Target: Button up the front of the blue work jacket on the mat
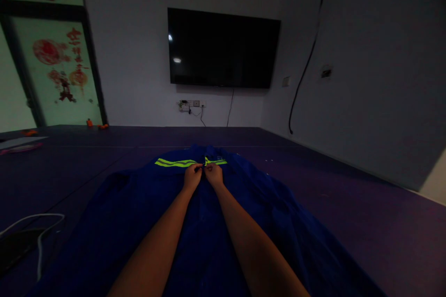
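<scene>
Jacket [135, 204]: blue, spread out on the purple floor [348, 222] right in front of the person, its far end pointing toward the television wall, cloth rumpled along both sides.
Reflective strip [174, 163]: bright yellow-green with a grey band, running across the far part of the jacket and broken at the front opening, just where the hands meet.
Left hand [193, 177]: bare, set at the opening beside the strip, fingers drawn together in a pinch on the jacket's front.
Right hand [213, 174]: close beside the other, fingers bent in and pinching the cloth too; what small part sits between the fingertips, I can't make out from here.
Forearms: both stretched forward over the jacket, nearly meeting at the hands.
Near left corner: a white cable [40, 250] curls over a dark flat object [17, 247] near the jacket's edge.
Far wall: a big dark television [225, 48], with sockets [196, 103] below it.
Door [59, 69]: pale panes bearing red decorations, small orange objects [89, 122] on the floor near its foot.
</scene>
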A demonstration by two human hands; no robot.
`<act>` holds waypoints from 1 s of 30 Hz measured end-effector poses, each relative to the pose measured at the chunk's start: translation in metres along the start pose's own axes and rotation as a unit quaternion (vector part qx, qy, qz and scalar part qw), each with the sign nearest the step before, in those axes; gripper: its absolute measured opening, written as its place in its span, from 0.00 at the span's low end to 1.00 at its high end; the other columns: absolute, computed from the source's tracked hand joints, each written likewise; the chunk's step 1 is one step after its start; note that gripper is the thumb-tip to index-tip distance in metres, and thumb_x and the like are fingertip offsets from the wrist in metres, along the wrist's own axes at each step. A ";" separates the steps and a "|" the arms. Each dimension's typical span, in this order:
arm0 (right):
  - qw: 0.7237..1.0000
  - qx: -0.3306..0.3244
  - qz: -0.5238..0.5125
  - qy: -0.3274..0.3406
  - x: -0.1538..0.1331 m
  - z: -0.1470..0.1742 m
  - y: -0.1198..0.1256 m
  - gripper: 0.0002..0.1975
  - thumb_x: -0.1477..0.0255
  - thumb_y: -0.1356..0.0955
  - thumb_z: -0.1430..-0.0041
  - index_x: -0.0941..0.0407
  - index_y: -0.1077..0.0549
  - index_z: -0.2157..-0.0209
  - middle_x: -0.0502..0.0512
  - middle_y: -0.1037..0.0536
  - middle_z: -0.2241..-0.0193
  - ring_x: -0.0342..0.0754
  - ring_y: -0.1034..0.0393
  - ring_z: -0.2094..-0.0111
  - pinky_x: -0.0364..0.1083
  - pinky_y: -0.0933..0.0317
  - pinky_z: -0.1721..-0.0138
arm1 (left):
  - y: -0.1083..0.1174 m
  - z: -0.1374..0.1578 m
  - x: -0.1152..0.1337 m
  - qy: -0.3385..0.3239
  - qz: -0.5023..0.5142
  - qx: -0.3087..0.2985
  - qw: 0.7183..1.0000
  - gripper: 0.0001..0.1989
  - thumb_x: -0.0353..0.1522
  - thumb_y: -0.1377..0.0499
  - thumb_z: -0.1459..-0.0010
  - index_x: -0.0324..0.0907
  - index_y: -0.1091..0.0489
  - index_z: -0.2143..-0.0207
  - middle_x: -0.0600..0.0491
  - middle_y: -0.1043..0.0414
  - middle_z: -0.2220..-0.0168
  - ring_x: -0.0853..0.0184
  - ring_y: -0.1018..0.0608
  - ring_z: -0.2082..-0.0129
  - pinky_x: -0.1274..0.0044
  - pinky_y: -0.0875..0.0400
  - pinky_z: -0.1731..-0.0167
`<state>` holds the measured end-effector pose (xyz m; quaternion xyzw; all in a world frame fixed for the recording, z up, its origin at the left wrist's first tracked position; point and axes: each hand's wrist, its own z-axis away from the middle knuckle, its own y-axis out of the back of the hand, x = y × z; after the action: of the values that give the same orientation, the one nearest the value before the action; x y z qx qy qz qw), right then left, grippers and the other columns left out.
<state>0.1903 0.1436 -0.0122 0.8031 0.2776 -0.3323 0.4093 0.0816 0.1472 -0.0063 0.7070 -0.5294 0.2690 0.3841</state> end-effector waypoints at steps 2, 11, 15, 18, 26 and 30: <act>1.000 0.006 -0.002 -0.004 -0.001 0.000 0.001 0.07 0.77 0.36 0.53 0.58 0.26 0.71 0.54 0.23 0.74 0.44 0.28 0.72 0.37 0.40 0.73 | 0.000 0.000 0.000 0.001 0.001 0.001 1.000 0.12 0.22 0.47 0.52 0.40 0.27 0.68 0.50 0.26 0.64 0.66 0.26 0.61 0.71 0.33 0.56; 1.000 -0.004 -0.018 -0.019 0.001 0.000 -0.001 0.11 0.74 0.34 0.55 0.58 0.27 0.66 0.53 0.23 0.75 0.45 0.29 0.73 0.38 0.40 0.74 | -0.001 0.000 0.000 0.008 0.003 0.007 1.000 0.11 0.23 0.46 0.53 0.40 0.27 0.68 0.51 0.26 0.64 0.66 0.26 0.61 0.72 0.33 0.57; 1.000 -0.004 -0.020 -0.019 0.002 0.000 -0.002 0.12 0.72 0.34 0.55 0.58 0.28 0.65 0.52 0.24 0.75 0.44 0.29 0.73 0.38 0.40 0.74 | -0.001 0.000 0.001 0.011 0.004 0.008 1.000 0.11 0.22 0.46 0.53 0.40 0.27 0.68 0.50 0.26 0.64 0.66 0.26 0.61 0.72 0.32 0.58; 1.000 -0.001 -0.011 -0.015 0.001 0.000 -0.002 0.12 0.70 0.33 0.56 0.59 0.28 0.66 0.53 0.24 0.74 0.45 0.30 0.73 0.38 0.41 0.74 | -0.001 0.001 0.002 0.005 0.008 0.008 1.000 0.12 0.22 0.47 0.52 0.40 0.27 0.67 0.50 0.26 0.65 0.66 0.26 0.61 0.72 0.32 0.57; 1.000 -0.003 -0.003 -0.009 0.001 0.001 0.000 0.11 0.71 0.33 0.55 0.59 0.28 0.66 0.53 0.24 0.74 0.45 0.29 0.72 0.39 0.41 0.73 | 0.000 0.001 0.004 0.007 0.005 0.011 1.000 0.11 0.23 0.47 0.51 0.38 0.28 0.67 0.49 0.26 0.64 0.65 0.26 0.61 0.72 0.32 0.57; 1.000 -0.006 -0.001 -0.005 0.001 0.000 0.000 0.10 0.73 0.34 0.53 0.59 0.28 0.66 0.54 0.23 0.74 0.44 0.29 0.72 0.38 0.41 0.72 | -0.001 0.001 0.004 0.009 0.005 0.011 1.000 0.10 0.23 0.47 0.51 0.38 0.28 0.67 0.49 0.26 0.64 0.65 0.26 0.60 0.72 0.32 0.57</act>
<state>0.1905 0.1435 -0.0130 0.7986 0.2781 -0.3353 0.4153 0.0833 0.1442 -0.0037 0.7060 -0.5265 0.2832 0.3796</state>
